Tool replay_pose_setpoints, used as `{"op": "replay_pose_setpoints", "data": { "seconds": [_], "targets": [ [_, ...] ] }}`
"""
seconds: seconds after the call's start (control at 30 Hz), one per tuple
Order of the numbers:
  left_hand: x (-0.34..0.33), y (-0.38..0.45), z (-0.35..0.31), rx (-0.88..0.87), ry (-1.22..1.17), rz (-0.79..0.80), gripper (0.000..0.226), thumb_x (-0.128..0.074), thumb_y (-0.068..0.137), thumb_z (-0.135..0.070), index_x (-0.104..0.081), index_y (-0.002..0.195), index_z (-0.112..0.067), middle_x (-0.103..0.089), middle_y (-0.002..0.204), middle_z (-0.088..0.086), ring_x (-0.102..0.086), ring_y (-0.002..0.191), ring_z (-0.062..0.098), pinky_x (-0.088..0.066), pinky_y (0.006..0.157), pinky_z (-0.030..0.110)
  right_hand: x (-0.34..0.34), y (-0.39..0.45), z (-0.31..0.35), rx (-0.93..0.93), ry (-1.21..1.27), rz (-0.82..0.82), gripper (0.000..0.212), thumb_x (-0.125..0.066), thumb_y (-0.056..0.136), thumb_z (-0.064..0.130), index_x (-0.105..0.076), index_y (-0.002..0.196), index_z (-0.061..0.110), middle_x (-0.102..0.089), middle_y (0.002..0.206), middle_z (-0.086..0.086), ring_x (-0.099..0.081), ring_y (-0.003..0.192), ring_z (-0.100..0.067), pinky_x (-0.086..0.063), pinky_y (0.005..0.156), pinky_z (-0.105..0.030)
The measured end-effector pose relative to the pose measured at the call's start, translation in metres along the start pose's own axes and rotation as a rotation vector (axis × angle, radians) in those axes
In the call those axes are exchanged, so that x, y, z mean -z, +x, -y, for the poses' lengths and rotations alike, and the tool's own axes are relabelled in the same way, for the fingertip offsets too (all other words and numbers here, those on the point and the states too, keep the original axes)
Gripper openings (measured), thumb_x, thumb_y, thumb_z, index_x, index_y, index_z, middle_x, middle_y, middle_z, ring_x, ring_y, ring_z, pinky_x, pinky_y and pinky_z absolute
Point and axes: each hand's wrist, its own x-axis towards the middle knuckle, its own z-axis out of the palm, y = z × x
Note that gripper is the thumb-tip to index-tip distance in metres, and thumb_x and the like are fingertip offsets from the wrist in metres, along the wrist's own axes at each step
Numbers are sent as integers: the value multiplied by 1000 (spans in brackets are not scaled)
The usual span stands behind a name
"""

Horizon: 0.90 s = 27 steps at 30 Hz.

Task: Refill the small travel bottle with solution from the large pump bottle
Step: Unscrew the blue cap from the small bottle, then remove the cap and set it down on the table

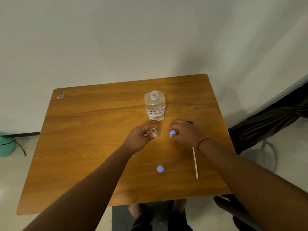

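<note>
A large clear bottle [155, 105] with a handwritten white label stands upright near the middle of the wooden table [83, 130]; its neck is open, with no pump on it. Just in front of it my left hand [141, 139] grips a small clear travel bottle [153, 131], whose open mouth faces up. To the right, my right hand [185, 132] pinches a small blue cap [172, 133] a short way from the small bottle. A second blue cap [160, 168] lies flat on the table nearer to me.
A thin white tube [195, 163] lies on the table under my right forearm. A dark object [190, 122] pokes out behind my right hand. A small scrap [60, 96] sits at the far left corner. A dark chair [275, 114] stands to the right.
</note>
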Motion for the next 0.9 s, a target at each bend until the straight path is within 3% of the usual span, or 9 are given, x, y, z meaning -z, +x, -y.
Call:
{"op": "replay_pose_setpoints", "data": {
  "seconds": [0.13, 0.27, 0.57, 0.67, 0.83, 0.9],
  "targets": [
    [-14, 5, 22, 47, 23, -11, 30, -72, 91, -8, -71, 120, -14, -73, 110, -5, -66, 109, 9, -47, 77, 3, -27, 3, -17, -12, -85, 44, 23, -55, 90, 23, -66, 109, 30, -56, 124, 9, -57, 108, -14, -51, 85, -34],
    [-20, 14, 34, 52, 76, -27, 31, -74, 89, -11, -72, 119, -20, -72, 111, -9, -64, 110, 6, -42, 77, -1, -44, 5, -25, -30, -128, 47, 26, -52, 93, 25, -63, 116, 29, -54, 128, 6, -58, 106, -18, -53, 82, -38],
    [-23, 20, 46, 64, 126, -2, 34, -75, 89, -13, -71, 123, -18, -71, 121, -5, -62, 113, 6, -46, 89, 8, -56, 2, -34, -43, -155, 56, 32, -51, 95, 26, -58, 126, 28, -50, 130, 4, -56, 109, -17, -49, 85, -32],
    [-24, 18, 50, 79, 131, 15, 34, -74, 90, -13, -70, 123, -20, -71, 121, -5, -62, 113, 7, -42, 84, 3, -57, 1, -34, -42, -153, 53, 33, -50, 95, 27, -57, 128, 29, -50, 131, 5, -55, 110, -16, -48, 86, -30],
    [-25, 17, 53, 100, 101, 10, 34, -75, 89, -15, -70, 121, -25, -70, 124, -8, -61, 119, 8, -47, 102, 27, -57, -1, -35, -66, -125, 62, 38, -51, 96, 28, -52, 134, 25, -47, 137, 3, -55, 115, -18, -48, 94, -38],
    [-24, 15, 52, 92, 108, 18, 35, -75, 90, -16, -69, 123, -25, -69, 126, -9, -60, 120, 8, -46, 104, 28, -57, -2, -34, -77, -126, 64, 43, -53, 95, 30, -48, 137, 24, -45, 140, 3, -54, 116, -20, -47, 97, -42]
  ]
}}
